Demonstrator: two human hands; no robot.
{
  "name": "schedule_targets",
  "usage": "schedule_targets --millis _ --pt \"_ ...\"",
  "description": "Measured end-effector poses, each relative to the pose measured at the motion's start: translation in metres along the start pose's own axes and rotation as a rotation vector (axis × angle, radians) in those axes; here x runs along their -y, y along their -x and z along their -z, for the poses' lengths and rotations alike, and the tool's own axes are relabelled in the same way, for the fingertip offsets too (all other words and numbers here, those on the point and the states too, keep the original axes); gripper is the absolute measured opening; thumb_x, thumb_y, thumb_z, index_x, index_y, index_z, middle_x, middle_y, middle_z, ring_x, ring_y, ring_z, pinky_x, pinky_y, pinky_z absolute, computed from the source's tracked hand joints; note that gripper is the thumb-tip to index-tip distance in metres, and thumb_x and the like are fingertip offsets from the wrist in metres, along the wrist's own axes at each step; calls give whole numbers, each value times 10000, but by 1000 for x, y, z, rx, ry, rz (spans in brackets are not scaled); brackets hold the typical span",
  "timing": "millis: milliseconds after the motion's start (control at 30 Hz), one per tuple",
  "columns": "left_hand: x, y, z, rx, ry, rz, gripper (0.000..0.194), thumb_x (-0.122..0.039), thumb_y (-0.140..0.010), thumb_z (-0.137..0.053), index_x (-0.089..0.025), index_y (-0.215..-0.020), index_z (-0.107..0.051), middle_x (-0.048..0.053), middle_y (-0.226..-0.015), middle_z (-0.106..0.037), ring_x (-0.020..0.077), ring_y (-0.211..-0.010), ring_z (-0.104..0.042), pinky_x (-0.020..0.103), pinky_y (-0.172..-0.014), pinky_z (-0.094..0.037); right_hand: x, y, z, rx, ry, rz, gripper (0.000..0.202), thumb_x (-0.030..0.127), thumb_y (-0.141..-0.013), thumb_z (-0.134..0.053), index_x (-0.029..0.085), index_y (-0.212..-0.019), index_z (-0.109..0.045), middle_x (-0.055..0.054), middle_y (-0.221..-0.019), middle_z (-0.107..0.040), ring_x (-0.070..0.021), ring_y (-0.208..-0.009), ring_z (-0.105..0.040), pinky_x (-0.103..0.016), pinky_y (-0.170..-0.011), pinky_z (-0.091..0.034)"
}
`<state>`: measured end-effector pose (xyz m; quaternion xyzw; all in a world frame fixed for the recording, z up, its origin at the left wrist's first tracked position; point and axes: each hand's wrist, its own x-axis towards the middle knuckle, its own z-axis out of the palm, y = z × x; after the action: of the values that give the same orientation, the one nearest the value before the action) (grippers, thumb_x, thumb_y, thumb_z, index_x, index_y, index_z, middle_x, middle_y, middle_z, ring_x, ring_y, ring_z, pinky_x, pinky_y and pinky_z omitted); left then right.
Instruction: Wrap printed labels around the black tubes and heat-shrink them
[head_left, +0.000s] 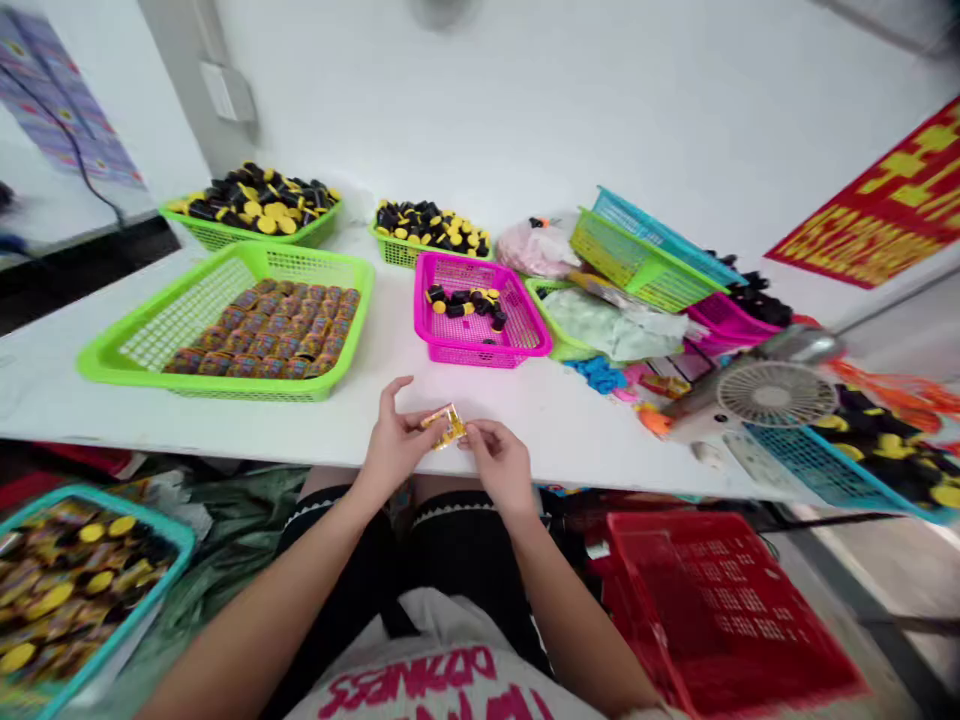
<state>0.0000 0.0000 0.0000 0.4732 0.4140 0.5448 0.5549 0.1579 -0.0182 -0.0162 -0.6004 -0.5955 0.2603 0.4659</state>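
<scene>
Close to the table's front edge, my left hand pinches a small shiny gold printed piece, flat and squarish; I cannot tell whether it is a label or a packet. The fingers of my right hand are closed at its lower right corner. Beyond my hands stands a pink basket with several small black cylinders with yellow caps. Left of it, a large green basket holds rows of similar pieces wrapped in colourful printed labels.
Behind are two green baskets, one at left and one at centre, heaped with black and yellow pieces. Stacked baskets and a small fan stand right. Below the table are a red crate and a teal basket.
</scene>
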Motion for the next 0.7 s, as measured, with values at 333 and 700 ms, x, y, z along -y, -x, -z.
schedule_targets --millis 333,700 --pt "10 -3 2 30 -14 -1 836 -378 -710 -806 -247 -1355 -291 105 -1009 -751 189 -801 -724 286 -739 -552 -50 -107 167 -349 289 -123 241 411 -803 -581 235 -638 -593 -99 -608 -672 -312 -784 -664 -463 -786 -464" --pt "0 19 -20 -185 434 -57 800 -258 -720 -817 -261 -1322 -291 79 -953 -760 200 -814 -735 311 -743 -575 25 11 14 278 -461 -158 379 482 -783 -689 208 -1043 -656 -65 -967 -731 -203 -782 -690 -371 -703 -587"
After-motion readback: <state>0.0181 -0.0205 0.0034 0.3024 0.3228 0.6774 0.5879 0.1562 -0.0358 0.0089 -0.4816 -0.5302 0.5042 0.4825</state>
